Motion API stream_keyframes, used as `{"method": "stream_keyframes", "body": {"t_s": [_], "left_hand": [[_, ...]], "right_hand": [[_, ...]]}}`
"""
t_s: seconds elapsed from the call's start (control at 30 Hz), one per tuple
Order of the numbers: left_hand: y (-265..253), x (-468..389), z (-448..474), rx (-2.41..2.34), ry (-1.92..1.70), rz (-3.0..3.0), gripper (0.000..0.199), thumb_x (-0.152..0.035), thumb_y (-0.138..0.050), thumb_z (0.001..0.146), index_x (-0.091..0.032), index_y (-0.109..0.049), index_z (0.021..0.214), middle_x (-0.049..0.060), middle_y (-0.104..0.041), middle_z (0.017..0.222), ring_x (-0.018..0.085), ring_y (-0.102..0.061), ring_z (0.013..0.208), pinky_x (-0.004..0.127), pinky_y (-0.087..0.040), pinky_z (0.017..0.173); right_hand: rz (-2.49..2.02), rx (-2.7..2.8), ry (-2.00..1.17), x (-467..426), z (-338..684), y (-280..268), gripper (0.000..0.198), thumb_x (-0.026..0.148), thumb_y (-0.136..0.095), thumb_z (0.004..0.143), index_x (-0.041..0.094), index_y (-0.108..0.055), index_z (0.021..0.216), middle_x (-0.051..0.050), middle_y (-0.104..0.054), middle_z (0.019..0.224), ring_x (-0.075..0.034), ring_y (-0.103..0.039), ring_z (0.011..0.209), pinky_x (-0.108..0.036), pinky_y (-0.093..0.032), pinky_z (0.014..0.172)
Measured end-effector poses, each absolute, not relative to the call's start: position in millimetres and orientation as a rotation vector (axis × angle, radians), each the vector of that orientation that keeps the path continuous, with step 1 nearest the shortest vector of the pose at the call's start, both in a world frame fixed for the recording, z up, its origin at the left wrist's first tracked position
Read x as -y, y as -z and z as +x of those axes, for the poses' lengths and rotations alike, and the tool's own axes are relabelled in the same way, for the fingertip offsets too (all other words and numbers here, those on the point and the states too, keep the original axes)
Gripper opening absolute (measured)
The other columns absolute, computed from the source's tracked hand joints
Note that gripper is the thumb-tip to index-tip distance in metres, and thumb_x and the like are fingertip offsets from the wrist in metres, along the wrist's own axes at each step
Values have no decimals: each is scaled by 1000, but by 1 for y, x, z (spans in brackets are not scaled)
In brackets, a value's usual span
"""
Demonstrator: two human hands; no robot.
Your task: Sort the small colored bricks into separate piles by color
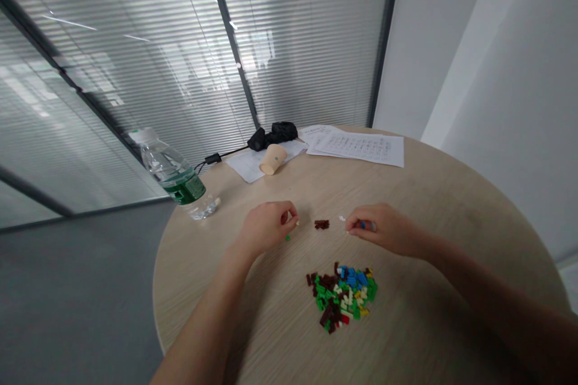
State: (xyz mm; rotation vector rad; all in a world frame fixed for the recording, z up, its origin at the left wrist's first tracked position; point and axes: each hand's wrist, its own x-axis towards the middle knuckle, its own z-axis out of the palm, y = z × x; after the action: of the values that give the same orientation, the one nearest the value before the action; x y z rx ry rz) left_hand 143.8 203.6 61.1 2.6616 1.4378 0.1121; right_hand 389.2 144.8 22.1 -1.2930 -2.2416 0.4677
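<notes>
Head view: your left hand (271, 225) pinches 1 small pale piece (297, 223). Your right hand (377, 227) curls beside a white piece (342, 218); cannot tell whether it grips anything. The dark-brown block (322, 224) sits between your 2 hands; the mixed brick pile (344, 297) lies nearer you.

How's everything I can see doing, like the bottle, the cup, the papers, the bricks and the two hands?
Bottle: cap on
Cup: tipped on its side
Papers: flat, some overlapping
Brick pile: loose, mixed colors
Dark brown piece: apart from the pile
Left hand: fingers pinched at a small pale bit
Right hand: fingers bent in, hold unclear
Blinds: lowered
</notes>
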Motion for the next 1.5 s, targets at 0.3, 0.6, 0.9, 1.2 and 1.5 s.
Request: {"method": "stream_keyframes", "body": {"t_s": [0.3, 0.6, 0.9, 1.2, 1.5], "left_hand": [[-62, -204, 143, -1420, -143, 2656, 21, -31, -47, 82, -21, -64, 86, 1, -65, 74, 14, -55, 64, 24, -30, 54], [-55, -205, 143, -1159, -108, 2642, 20, -24, -46, 80, -21, -64, 86, 0, -65, 76, 13, -55, 66, 23, -34, 58], [-54, -197, 153, -942, -222, 2495, 20, -30, -47, 85, -19, -64, 88, 0, -62, 77, 11, -52, 65, 22, -36, 60], [-44, -182, 175, -699, -320, 2375, 26, -34, -47, 88, -14, -61, 78, -2, -52, 66, 9, -44, 61, 21, -35, 57], [-52, -205, 147, -1193, -310, 2734, 24, -31, -46, 86, -19, -67, 81, 1, -61, 81, 11, -51, 63, 23, -32, 57]], "right_hand": [[-1398, 2058, -260, -149, 399, -27, 7, 18, -56, 77, 17, -63, 78, -2, -66, 75, -12, -58, 64, -22, -44, 62], [-1469, 2110, -339, -154, 407, -23, 11, 12, -55, 73, 18, -64, 77, -2, -67, 74, -12, -60, 64, -22, -45, 61], [-1216, 2162, -321, -144, 382, -21, 5, 19, -57, 79, 18, -61, 82, -2, -66, 80, -12, -59, 69, -23, -44, 66], [-1040, 2142, -233, -132, 357, -25, 5, 18, -55, 81, 18, -58, 78, -1, -62, 72, -12, -57, 69, -22, -42, 64], [-1096, 2138, -178, -134, 364, -25, 9, 17, -52, 83, 18, -60, 87, -2, -64, 79, -12, -57, 72, -23, -43, 67]]}}
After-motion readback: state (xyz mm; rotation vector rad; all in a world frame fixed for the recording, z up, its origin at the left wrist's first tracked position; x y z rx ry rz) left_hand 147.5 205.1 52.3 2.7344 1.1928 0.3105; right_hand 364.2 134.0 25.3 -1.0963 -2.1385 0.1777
